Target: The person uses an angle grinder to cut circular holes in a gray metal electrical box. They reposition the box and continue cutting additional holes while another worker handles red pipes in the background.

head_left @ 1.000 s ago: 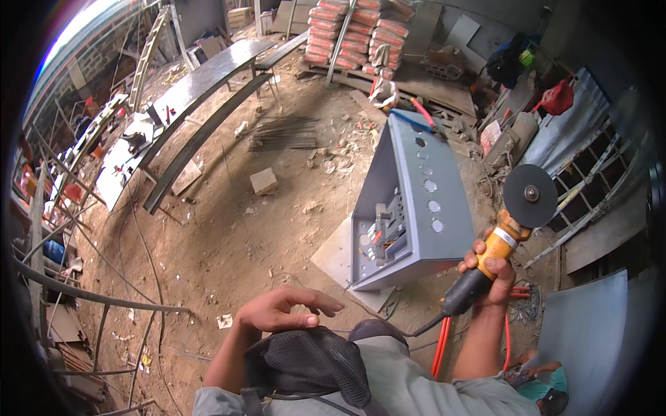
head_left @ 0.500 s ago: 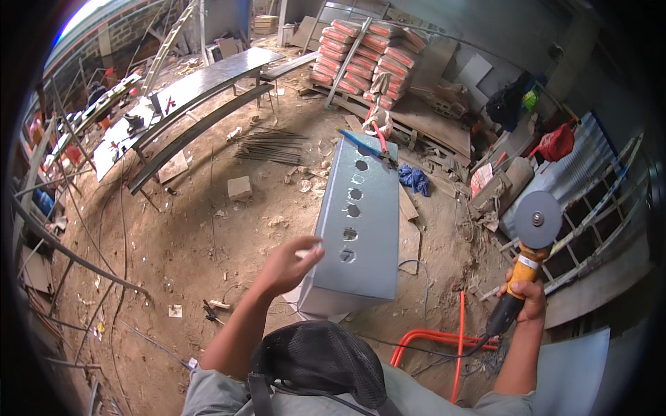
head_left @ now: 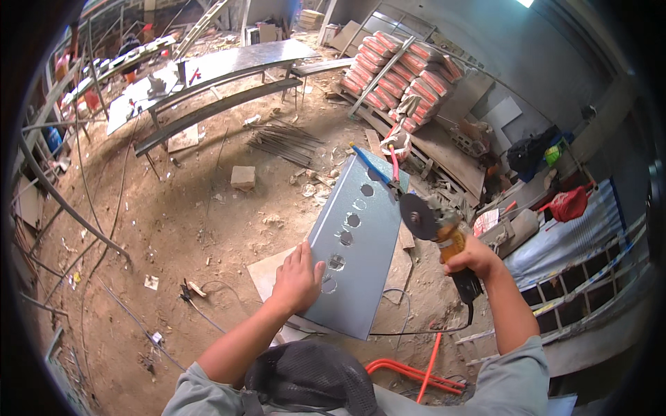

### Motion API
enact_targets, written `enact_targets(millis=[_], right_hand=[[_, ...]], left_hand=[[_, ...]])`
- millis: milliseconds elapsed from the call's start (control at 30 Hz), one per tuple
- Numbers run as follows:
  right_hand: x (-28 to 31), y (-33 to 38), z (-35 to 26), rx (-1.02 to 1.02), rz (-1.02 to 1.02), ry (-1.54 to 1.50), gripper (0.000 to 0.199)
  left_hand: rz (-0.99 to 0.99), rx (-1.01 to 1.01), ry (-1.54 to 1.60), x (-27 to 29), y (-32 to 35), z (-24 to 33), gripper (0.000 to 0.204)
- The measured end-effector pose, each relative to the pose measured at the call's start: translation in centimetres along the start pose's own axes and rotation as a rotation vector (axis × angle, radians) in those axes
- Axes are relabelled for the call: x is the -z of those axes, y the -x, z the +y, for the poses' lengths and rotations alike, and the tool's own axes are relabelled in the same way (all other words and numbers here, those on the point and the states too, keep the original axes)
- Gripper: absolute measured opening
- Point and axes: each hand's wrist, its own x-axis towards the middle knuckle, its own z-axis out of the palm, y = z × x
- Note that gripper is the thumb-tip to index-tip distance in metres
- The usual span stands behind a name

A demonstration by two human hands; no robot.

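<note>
wrapped round the yellow-and-black angle grinder (head_left: 452, 243), the right hand (head_left: 475, 254) has a full hold, fingers closed, with the dark cutting disc (head_left: 419, 216) ahead of the grip and to its left. half a second ago the grinder was held well out to the right of the grey metal box (head_left: 361, 277); now the disc shows over or just beside the box's right edge, though whether it touches cannot be told. the box is left of the grip, its row of round holes (head_left: 346, 238) facing up. the left hand (head_left: 297, 281), raised near the box before, now lies flat along its left edge, clasping nothing. that change suggests the box is being steadied, with the disc brought nearer the holes. ahead and left of the grip, a blue-handled tool (head_left: 373, 166) lies at the box's far end; below the grip trails a black cord (head_left: 444, 328).
</note>
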Motion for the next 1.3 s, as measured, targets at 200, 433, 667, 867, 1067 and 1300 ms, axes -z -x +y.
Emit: enact_targets(millis=[200,433,667,867,1067,1300], right_hand=[[-1.3,-9.5,-2.5,-0.044,-0.184,0.089,0.052],[0.9,-16.6,-2.8,0.031,-0.363,0.234,0.052],[3.5,-21.4,-2.6,0.121,-0.513,0.392,0.051],[3.9,-23.1,-2.1,0.159,-0.590,0.448,0.050],[4.1,-24.9,-1.6,0.180,-0.618,0.486,0.053],[3.5,-24.9,-2.4,0.160,-0.620,0.541,0.056]], left_hand=[[0.025,0.026,-0.058,0.1,0.2,0.7,0.076],[0.075,0.117,-0.129,0.1,0.5,1.4,0.069],[0.315,0.208,-0.289,-2.0,1.1,1.6,0.058],[0.358,0.288,-0.332,-2.5,1.4,2.4,0.058],[0.280,0.386,-0.327,-2.2,1.3,3.6,0.059],[0.274,0.413,-0.305,-1.9,1.5,4.0,0.060]])
